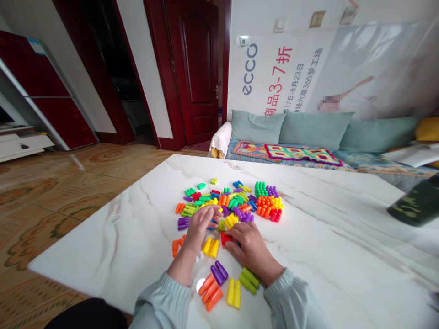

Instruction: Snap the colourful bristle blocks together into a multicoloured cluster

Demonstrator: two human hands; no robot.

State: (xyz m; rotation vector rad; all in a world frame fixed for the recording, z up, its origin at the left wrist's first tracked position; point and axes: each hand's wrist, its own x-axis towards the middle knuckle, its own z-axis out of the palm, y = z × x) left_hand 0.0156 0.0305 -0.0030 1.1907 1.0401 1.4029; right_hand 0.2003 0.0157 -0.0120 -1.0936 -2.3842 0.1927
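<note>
Banner (332,64): spread over the white wall (259,13) above the sofa (358,159); turned on its side, with "ecco" in dark blue-grey letters.
Red print: "商品3-7折", the first character partly cut off at the cushions (315,128).
Grey print: "17日-8月23日" on one line, "六层365梦工场" on the next; both starts hidden.
Plastic pieces (231,221): glossy, round-ended tubes joined side by side in twos and threes; orange, yellow, green, lime, purple, blue and red; heaped loosely at the middle of the marble-patterned tabletop (329,228).
Packed block (269,202): just right of the heap; tight rows in green, purple, orange, yellow and red, rounded ends showing.
Near the wrists: a yellow piece (211,247) between, then purple (219,273), orange (210,292), pale yellow (233,293) and lime (249,280) below.
Left hand (202,221): over the heap's near edge, fingers curled; cannot tell whether holding anything.
Right hand (248,235): fingers bent, touching a red piece (225,238); cannot tell whether gripping.
</note>
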